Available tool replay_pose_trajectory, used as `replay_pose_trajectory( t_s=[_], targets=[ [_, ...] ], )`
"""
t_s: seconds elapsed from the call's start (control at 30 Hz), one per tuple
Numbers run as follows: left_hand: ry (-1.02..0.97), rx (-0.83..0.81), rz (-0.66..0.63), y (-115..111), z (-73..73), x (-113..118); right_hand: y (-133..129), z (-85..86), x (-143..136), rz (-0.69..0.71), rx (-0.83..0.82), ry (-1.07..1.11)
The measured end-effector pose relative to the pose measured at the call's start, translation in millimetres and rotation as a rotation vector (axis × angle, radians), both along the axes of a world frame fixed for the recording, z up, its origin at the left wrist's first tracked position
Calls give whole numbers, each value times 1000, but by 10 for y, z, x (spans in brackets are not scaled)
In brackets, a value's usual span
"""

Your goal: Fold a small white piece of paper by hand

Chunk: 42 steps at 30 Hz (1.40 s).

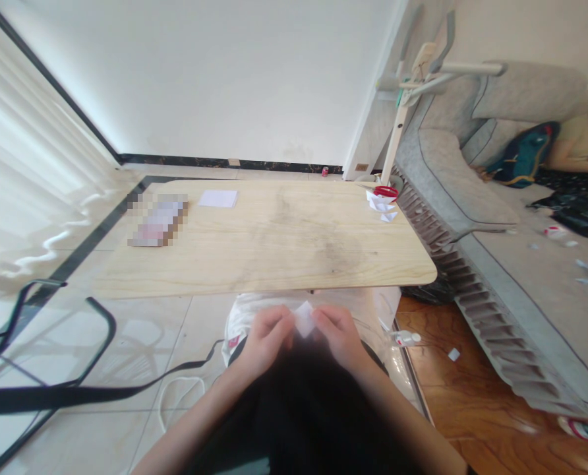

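Note:
A small white piece of folded paper [304,319] is held up between my two hands, just in front of the table's near edge. My left hand [270,332] pinches its left side, and my right hand [337,332] grips its right side. Both hands are closed, with some fingertips hidden behind the paper. Across the table [254,257], a flat stack of white paper [218,198] lies at the back left. Several small folded white paper shapes [382,206] sit at the back right beside red-handled scissors [385,192].
A blurred-out flat object [159,221] lies on the table's left. To the right stands a grey sofa [472,178] with a backpack [524,155] and a seated person [578,142]. A white bottle [407,338] is near my right knee. A black strap [126,390] crosses at left.

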<state>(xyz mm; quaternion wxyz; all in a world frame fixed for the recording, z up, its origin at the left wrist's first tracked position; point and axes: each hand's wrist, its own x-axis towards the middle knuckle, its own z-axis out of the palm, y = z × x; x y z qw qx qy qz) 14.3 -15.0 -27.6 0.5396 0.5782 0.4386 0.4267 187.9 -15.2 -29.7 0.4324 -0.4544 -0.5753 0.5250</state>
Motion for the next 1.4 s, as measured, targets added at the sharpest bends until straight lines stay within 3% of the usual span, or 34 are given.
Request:
replay_pose_trajectory(
  t_s=[0.27, 0.4, 0.6, 0.83, 1.13, 1.4],
  targets=[
    [24, 30, 169, 8, 68, -13, 7, -34, -18, -17, -40, 101],
    [34, 22, 156, 3, 94, 0, 3, -36, -23, -43, -53, 118],
    [56, -7, 33, 21, 43, -10, -2, 16, -3, -75, 15, 50],
    [-55, -168, 25, 49, 8, 25, -7, 53, -5, -13, 38, -12],
    [-28, -92, 165, 54, 51, 54, 2, 23, -31, 85, -40, -6],
    [-14, -43, 238, 64, 65, 57, -5, 12, -99, 75, -105, 70]
  ],
)
